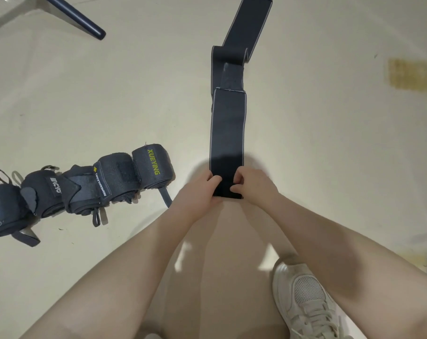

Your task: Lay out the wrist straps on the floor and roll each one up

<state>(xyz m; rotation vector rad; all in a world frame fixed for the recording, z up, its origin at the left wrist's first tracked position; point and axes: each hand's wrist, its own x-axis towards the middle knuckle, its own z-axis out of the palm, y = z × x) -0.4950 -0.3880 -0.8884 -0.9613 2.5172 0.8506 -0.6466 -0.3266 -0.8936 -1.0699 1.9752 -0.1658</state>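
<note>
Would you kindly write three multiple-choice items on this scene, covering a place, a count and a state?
1. Where are the rolled straps?
A. left of the hands
B. right of the shoe
C. on the chair

2. How many rolled straps show?
A. two
B. five
C. eight

3. The long strap is:
A. fully rolled
B. mostly flat, near end pinched
C. hanging in the air

Answers: 1 A, they line the floor at the left. 2 B, five rolls stand in a row. 3 B, the left hand and right hand pinch its near end on the floor.
</note>
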